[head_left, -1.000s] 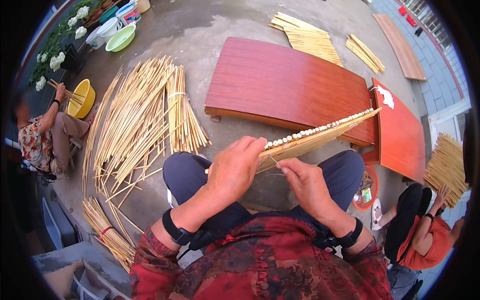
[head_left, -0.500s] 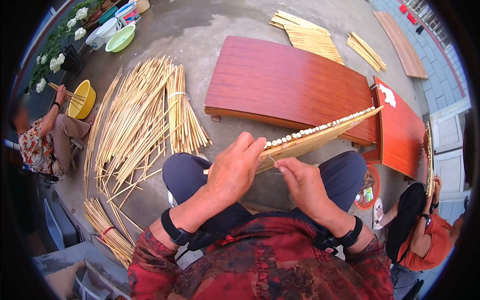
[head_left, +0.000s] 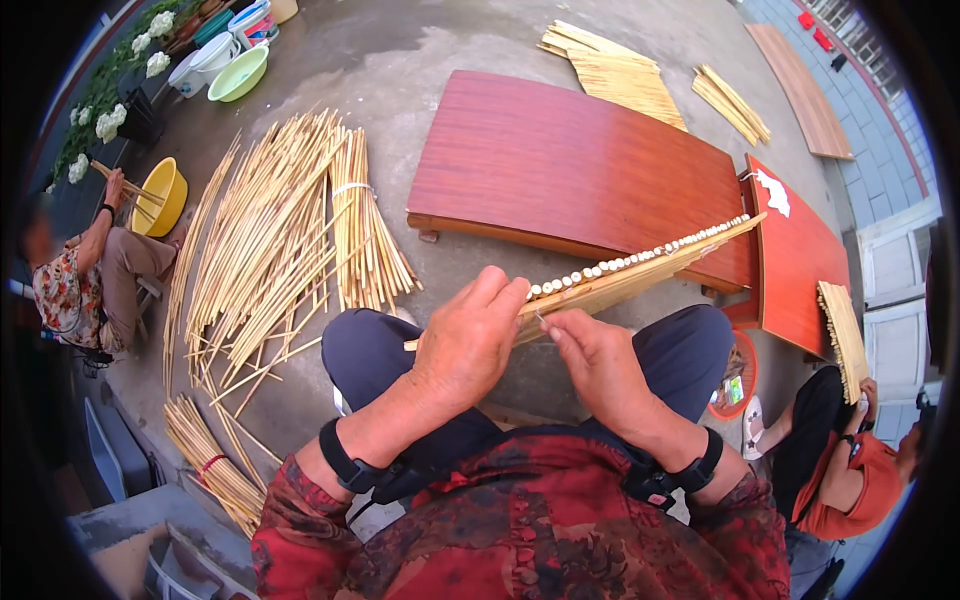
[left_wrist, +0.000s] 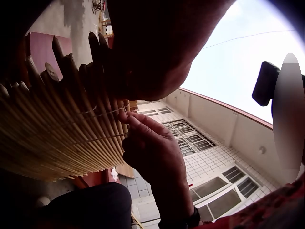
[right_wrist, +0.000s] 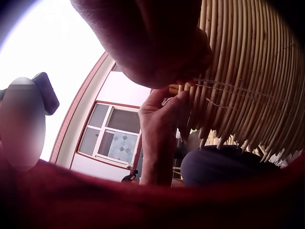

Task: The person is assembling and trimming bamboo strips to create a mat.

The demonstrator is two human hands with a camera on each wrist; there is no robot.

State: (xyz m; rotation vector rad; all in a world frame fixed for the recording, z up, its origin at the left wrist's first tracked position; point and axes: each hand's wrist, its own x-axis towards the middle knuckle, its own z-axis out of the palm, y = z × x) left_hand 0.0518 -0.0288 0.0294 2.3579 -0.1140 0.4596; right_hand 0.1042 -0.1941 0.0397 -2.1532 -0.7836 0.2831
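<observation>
A mat of straight reed stalks [head_left: 625, 275], bound side by side with rows of string, slants up and away to the right over the lap. Its cut ends form a row of pale circles along the top. My left hand [head_left: 462, 340] grips the mat's near end, thumb and fingers around the last stalks. Close beside it, my right hand [head_left: 602, 365] pinches a thin thread [head_left: 541, 316] at the mat's underside. In the left wrist view, the right fingertips [left_wrist: 125, 116] meet the edge stalk where a string row ends. String rows [right_wrist: 224, 88] cross the stalks in the right wrist view.
Ahead stands a low reddish wooden table [head_left: 570, 160], with another red panel [head_left: 800, 250] to its right. Loose reeds [head_left: 265, 220] and a tied bundle [head_left: 360, 220] lie at left. One person [head_left: 85, 290] sits left by a yellow basin [head_left: 160, 195]; another [head_left: 860, 470] at right holds a mat.
My right hand has drawn in slightly toward the mat, and less thread shows between it and the stalks. My left hand keeps its grip. The person at right has turned their mat.
</observation>
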